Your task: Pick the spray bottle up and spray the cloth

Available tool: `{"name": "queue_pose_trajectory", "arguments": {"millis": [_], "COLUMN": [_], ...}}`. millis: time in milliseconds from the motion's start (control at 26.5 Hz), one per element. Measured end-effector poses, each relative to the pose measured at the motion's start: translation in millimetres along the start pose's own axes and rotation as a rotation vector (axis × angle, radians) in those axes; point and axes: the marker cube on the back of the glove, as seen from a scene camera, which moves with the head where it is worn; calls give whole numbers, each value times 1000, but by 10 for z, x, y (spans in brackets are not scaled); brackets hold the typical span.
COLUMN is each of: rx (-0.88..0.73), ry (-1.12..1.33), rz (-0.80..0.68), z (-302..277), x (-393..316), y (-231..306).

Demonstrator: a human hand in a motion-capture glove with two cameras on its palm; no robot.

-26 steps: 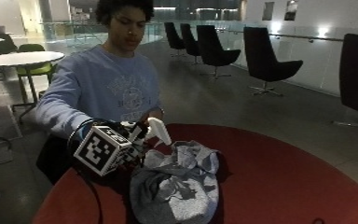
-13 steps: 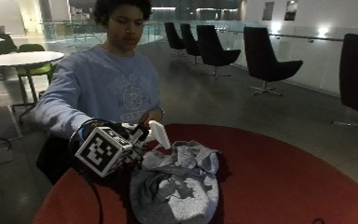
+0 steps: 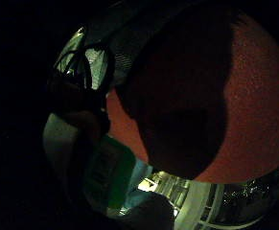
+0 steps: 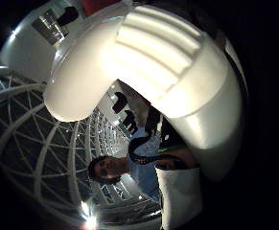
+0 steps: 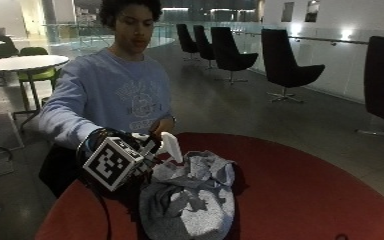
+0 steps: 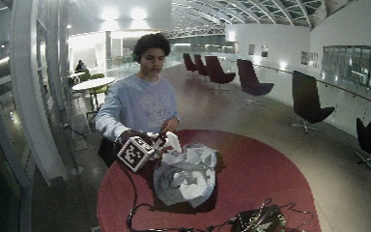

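Observation:
In the outside view my gloved right hand (image 5: 131, 146) grips a spray bottle (image 5: 171, 147) above the near left part of the round red table (image 5: 298, 195). The bottle's white spray head points toward a crumpled grey cloth (image 5: 189, 196) lying on the table right beside it. The wide outside view shows the same: hand (image 6: 134, 139), bottle (image 6: 172, 141), cloth (image 6: 185, 175). The white spray head (image 4: 168, 62) fills the thumb side palm view. The little finger side palm view shows the bottle's body with a green label (image 3: 109, 173) over the red table (image 3: 256, 105).
A bundle of cables and a dark device (image 6: 259, 220) lie at the table's front edge. Black chairs (image 5: 282, 65) stand along the wall behind, and a white round table (image 5: 22, 62) stands far behind the person.

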Motion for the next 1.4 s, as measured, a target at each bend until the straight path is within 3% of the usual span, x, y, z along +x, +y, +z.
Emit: {"name": "queue_pose_trajectory", "arguments": {"millis": [1133, 1397], "rx": [-6, 138], "ry": [5, -68], "rz": [0, -153], "z": [39, 23], "x": [-26, -202], "y": [-23, -6]}}
